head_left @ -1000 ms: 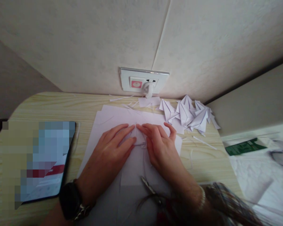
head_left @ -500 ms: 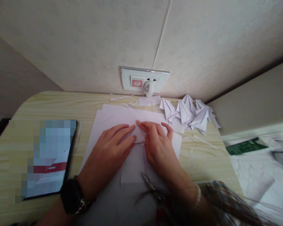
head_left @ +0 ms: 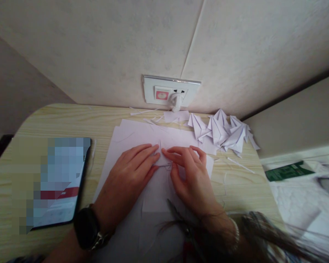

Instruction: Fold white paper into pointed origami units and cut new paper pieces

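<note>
A small piece of folded white paper (head_left: 162,160), creased to a point at its top, lies between my hands on a stack of white sheets (head_left: 124,133). Held at its left side by my left hand (head_left: 133,168), it sits under fingertips pressed down on it. The fingers of my right hand (head_left: 190,168) are curled, with index finger and thumb on its right side. Both hands hide parts of the paper. Dark-bladed scissors (head_left: 175,211) rest on the sheets below, their handles in shadow and partly covered by blurred hair strands.
Several folded paper pieces (head_left: 222,131) are piled at the back right. Paper strips (head_left: 144,111) lie along the wall. A tablet (head_left: 67,175) is on the left of the wooden table (head_left: 60,120). A plug (head_left: 176,101) sits in the wall socket (head_left: 150,89).
My right index finger has slid down from the paper's tip toward its right side, leaving the tip uncovered. My left hand stays nearly still. The whole view has shifted slightly.
</note>
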The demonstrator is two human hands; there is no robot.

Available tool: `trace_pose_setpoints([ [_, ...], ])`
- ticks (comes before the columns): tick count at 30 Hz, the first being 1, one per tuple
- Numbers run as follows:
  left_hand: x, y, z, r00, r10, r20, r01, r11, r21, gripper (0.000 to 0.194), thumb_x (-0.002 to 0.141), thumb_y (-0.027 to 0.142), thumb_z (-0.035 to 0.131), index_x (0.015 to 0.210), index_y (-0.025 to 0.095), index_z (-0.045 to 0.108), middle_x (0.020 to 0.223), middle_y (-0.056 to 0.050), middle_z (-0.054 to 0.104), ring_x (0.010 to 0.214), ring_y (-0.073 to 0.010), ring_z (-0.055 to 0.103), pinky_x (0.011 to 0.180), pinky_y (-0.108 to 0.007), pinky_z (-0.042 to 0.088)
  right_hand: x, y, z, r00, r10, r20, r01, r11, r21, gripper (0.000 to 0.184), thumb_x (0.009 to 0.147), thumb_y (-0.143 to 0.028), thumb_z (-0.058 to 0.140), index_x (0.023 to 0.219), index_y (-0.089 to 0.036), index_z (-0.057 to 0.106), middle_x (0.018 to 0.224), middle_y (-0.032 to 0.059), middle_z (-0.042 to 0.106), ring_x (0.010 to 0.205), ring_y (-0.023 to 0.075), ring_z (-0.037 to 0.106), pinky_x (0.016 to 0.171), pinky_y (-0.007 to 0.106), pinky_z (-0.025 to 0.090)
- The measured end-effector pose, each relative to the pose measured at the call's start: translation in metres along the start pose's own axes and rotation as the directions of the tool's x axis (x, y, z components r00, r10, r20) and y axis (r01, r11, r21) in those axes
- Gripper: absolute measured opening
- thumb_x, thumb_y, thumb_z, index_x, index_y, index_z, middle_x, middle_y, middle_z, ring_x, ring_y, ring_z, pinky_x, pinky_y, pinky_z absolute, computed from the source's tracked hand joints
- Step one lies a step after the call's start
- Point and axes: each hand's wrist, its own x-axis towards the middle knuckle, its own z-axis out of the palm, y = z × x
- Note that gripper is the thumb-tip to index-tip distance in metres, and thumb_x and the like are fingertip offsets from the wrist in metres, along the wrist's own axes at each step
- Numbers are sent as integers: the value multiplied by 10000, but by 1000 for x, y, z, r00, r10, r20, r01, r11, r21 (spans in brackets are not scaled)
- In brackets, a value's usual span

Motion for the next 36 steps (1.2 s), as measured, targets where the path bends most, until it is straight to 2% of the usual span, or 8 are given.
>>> trace_pose_setpoints([
  [3,-1,0,0,1000,-3,-1,3,1000,-3,232,965,140,546,1153,66,659,1209,-173,743,1139,-323,667,937,-502,583,0,-1,0,999,-33,41,34,999,-34,348,836,-15,472,1109,-190,599,1085,38,781,1043,206,677,1116,427,252],
  [6,-1,0,0,1000,-17,-12,17,1000,0,230,973,171,540,1157,91,653,1201,-172,739,1124,-312,676,936,-489,588,-2,1,-2,997,-7,76,7,1000,-4,372,844,-7,473,1149,-184,590,1102,28,775,1084,192,663,1135,416,203],
  [10,-2,1,-2,999,-35,-22,34,999,-13,178,984,195,524,1095,150,655,1103,-132,752,1012,-264,708,881,-430,611,-3,7,-5,998,-37,53,37,999,12,283,923,-63,518,1153,-204,602,1120,31,775,1123,187,649,1114,402,211],
  [14,-2,2,-4,999,-34,-34,33,999,-25,155,984,178,515,1063,170,648,1024,-98,756,934,-238,715,844,-395,613,-2,10,-6,996,-75,55,76,997,-17,126,955,-133,589,996,-239,644,1126,-2,773,1127,185,641,1102,398,214],
  [19,-3,2,-3,999,-27,-32,26,999,-41,166,986,162,504,1038,155,661,1030,-99,739,955,-233,694,859,-373,598,-1,10,-3,994,-86,66,90,993,-72,134,954,-134,591,931,-244,665,1131,12,749,1125,195,620,1088,401,238],
  [24,-3,2,-4,995,-87,-40,85,996,-41,162,974,168,529,1010,178,686,995,-90,697,937,-239,654,807,-363,581,-1,8,-3,997,-59,49,63,994,-84,107,934,-149,620,945,-242,672,1032,17,729,1025,203,616,1016,384,294],
  [29,-1,3,-6,995,-89,-46,87,995,-52,190,980,200,524,1000,165,710,875,-65,683,838,-224,638,721,-339,580,-1,7,-3,998,-43,46,48,994,-94,87,920,-154,651,960,-231,661,934,-10,730,954,196,619,978,363,291],
  [36,-2,4,-7,992,-120,-39,118,992,-49,183,973,183,536,991,145,714,886,-69,699,808,-208,669,700,-327,591,-2,7,-2,1000,9,21,-7,995,-102,49,919,-191,665,920,-239,654,909,-25,736,929,198,627,950,374,289],
])
